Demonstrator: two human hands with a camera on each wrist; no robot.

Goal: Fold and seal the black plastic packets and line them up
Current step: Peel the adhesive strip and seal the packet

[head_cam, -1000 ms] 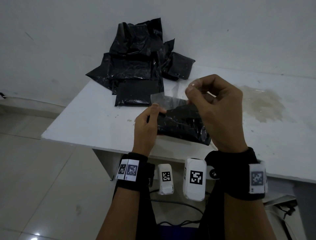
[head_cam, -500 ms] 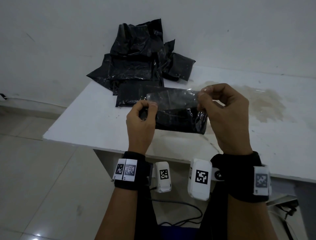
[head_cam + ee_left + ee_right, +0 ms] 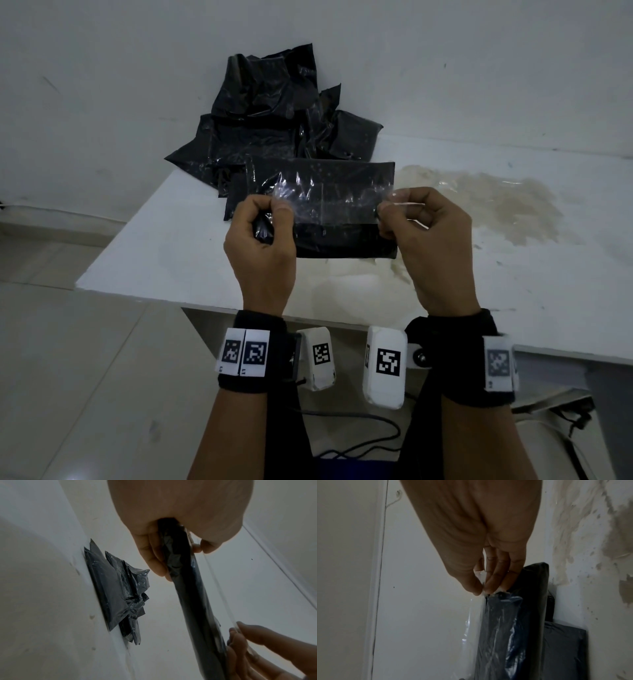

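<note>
A folded black plastic packet [image 3: 342, 240] is held just above the white table [image 3: 171, 274], between both hands. Across its upper part lies a clear glossy flap [image 3: 325, 202], stretched flat from side to side. My left hand [image 3: 270, 216] pinches the packet's left end [image 3: 175, 550] together with the flap. My right hand [image 3: 390, 212] pinches the flap's right corner [image 3: 481, 592] at the packet's right end [image 3: 501, 628]. Behind, a pile of black packets [image 3: 274, 130] lies at the table's back left corner against the wall.
A wide brownish stain [image 3: 496, 202] with peeling surface covers the table right of the packet. The table's front edge [image 3: 154, 298] runs just under my wrists. Below it lie a cable [image 3: 359, 442] and a tiled floor [image 3: 85, 377].
The packet has turned level and moved away from me toward the pile. My hands have drawn apart, and the clear flap now lies stretched flat between them.
</note>
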